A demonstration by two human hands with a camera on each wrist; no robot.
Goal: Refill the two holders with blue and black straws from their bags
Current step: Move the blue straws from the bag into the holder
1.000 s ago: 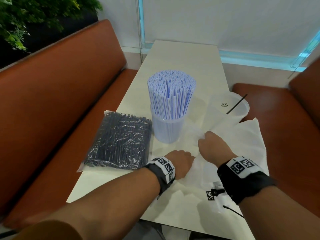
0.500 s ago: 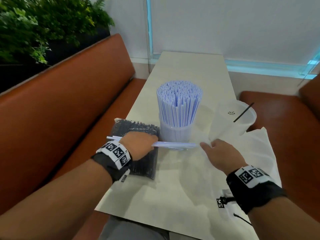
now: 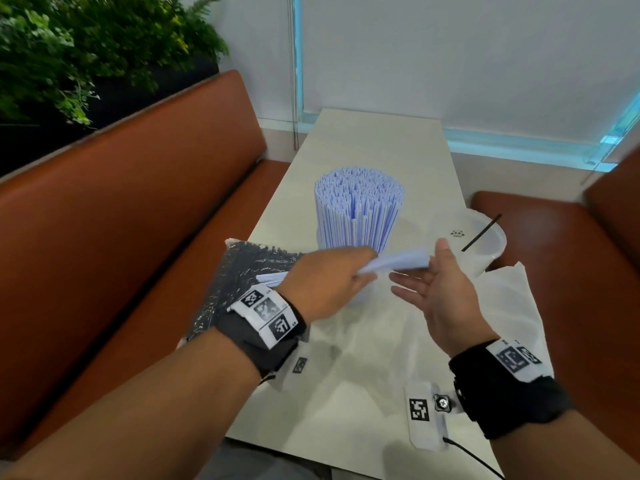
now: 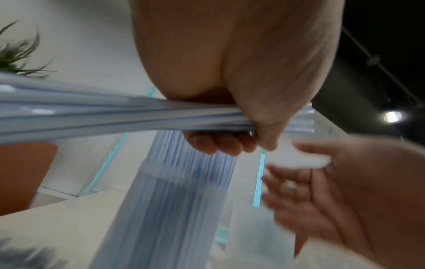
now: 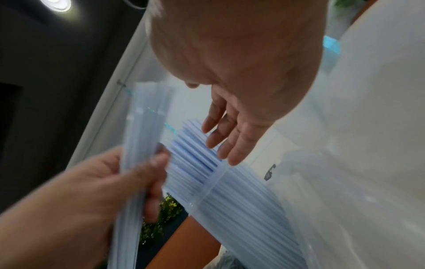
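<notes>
My left hand (image 3: 332, 277) grips a small bundle of blue straws (image 3: 401, 262) held level in front of the clear holder (image 3: 323, 240), which is packed with upright blue straws (image 3: 358, 209). My right hand (image 3: 431, 282) is open, palm facing the bundle's right end, fingers spread. In the left wrist view the bundle (image 4: 110, 116) crosses under my curled fingers (image 4: 220, 144). The second clear holder (image 3: 485, 242) at the right has one black straw (image 3: 481, 233) in it. The bag of black straws (image 3: 239, 271) lies flat at the left, partly behind my left wrist.
An emptied, crumpled white plastic bag (image 3: 509, 306) lies on the narrow white table (image 3: 377, 143) under my right hand. Orange bench seats (image 3: 138, 209) flank both sides. Plants (image 3: 86, 46) stand at the back left. A tag and cable (image 3: 420, 410) hang from my right wrist.
My left hand drew the blue bundle out, then raised it and swung it right, in front of the full holder. My right hand left the white bag and opened at the bundle's end.
</notes>
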